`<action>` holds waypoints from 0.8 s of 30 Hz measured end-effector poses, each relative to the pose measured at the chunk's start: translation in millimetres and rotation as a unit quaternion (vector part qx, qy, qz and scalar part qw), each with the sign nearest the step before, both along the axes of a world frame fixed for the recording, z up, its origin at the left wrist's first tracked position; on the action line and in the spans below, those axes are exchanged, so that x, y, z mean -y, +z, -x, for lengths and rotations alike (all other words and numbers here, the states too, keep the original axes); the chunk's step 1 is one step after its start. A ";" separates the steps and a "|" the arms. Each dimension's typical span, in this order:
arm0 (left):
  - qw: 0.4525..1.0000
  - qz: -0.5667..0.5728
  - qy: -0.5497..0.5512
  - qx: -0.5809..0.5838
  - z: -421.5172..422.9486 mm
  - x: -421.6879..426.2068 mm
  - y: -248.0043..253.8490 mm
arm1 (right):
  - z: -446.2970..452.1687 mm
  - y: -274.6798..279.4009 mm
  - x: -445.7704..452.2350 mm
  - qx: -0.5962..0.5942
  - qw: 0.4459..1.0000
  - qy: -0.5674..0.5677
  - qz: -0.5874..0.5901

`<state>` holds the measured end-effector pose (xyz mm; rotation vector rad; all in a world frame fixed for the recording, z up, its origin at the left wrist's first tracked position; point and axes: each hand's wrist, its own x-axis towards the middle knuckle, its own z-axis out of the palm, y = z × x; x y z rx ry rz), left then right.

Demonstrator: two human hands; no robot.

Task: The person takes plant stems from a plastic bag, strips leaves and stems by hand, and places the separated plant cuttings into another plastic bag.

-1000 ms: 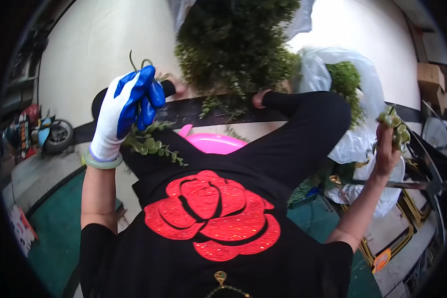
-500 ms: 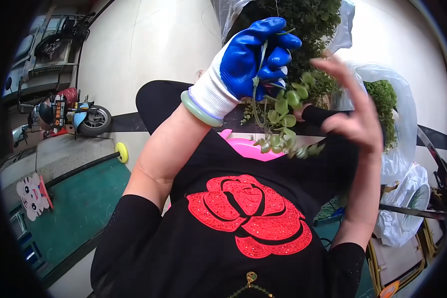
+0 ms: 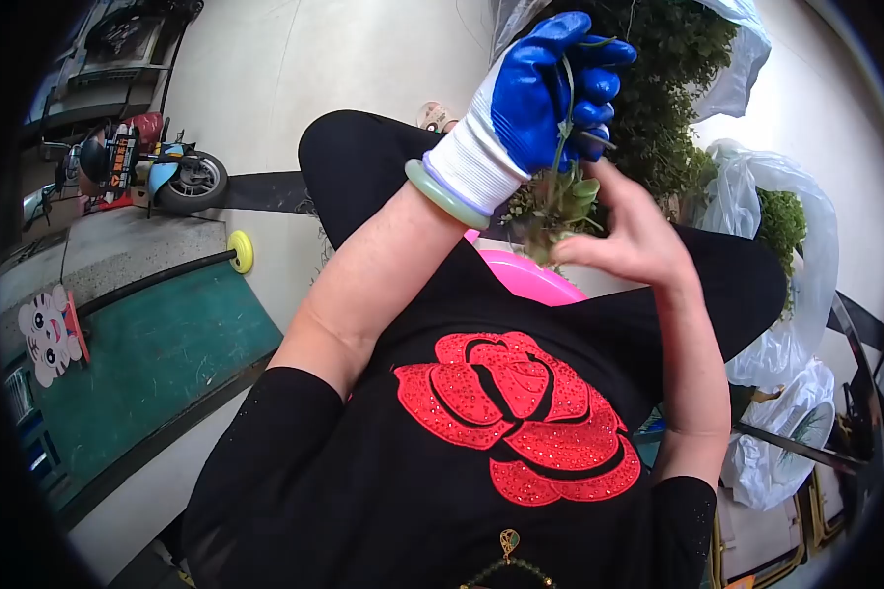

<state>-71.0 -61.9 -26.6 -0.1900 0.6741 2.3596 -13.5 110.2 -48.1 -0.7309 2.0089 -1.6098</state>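
Note:
My left hand (image 3: 560,98), in a white knit glove with a blue coated palm, is closed around a thin green plant stem (image 3: 566,128). Below the glove hang the stem's rounded green leaves (image 3: 581,201), partly blurred by motion. My bare right hand (image 3: 638,231) is right beside these leaves, thumb and fingers apart around their right side; whether the fingertips touch them I cannot tell. Under the leaves, between my legs, shows part of a pink plastic basin (image 3: 535,278).
A big heap of dark leafy greens (image 3: 658,88) lies on plastic ahead. To the right stand a clear plastic bag (image 3: 820,236) with curly greens (image 3: 781,221) and a white bag (image 3: 771,461). A green board (image 3: 177,344) and a parked scooter (image 3: 187,182) are at left.
My right hand has swung left and inward to the hanging leaves. The gloved left hand, still gripping the stem, appears slightly higher and further right as the view shifted.

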 end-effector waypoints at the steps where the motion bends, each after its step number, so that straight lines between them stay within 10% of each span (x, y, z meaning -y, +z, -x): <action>1: 1.000 0.015 0.003 0.016 3.5 -1.9 6.8 | -3.7 -2.9 7.2 0.051 0.998 0.041 0.017; 4: 1.000 -0.006 0.016 0.013 10.6 10.9 -4.8 | -15.3 -23.1 19.3 0.297 0.951 0.039 0.073; 7: 0.997 -0.080 0.006 -0.011 15.7 42.8 -21.1 | -21.1 -38.6 9.1 0.275 0.942 -0.065 0.179; 11: 0.955 0.283 -0.024 -0.081 -2.0 79.8 -27.1 | -12.2 -26.8 -18.7 0.189 0.973 -0.051 0.125; 13: 0.834 0.508 -0.101 -0.189 -9.2 114.8 -37.2 | -7.6 -11.6 -28.5 0.229 0.969 -0.027 0.086; 15: 0.485 0.802 -0.229 -0.262 -6.5 151.9 -10.3 | -7.6 -5.0 -33.1 0.240 0.969 -0.017 0.055; 17: 0.402 0.894 -0.060 -0.187 -12.1 160.4 34.4 | -6.8 -3.1 -34.3 0.220 0.975 -0.019 0.033; 19: 0.443 0.825 0.101 -0.337 -13.0 162.2 70.8 | -3.5 -1.4 -26.1 0.125 0.990 -0.027 -0.066; 24: 0.318 0.717 -0.074 -0.616 -43.8 36.3 95.4 | -4.0 22.1 7.2 0.022 0.994 -0.040 -0.100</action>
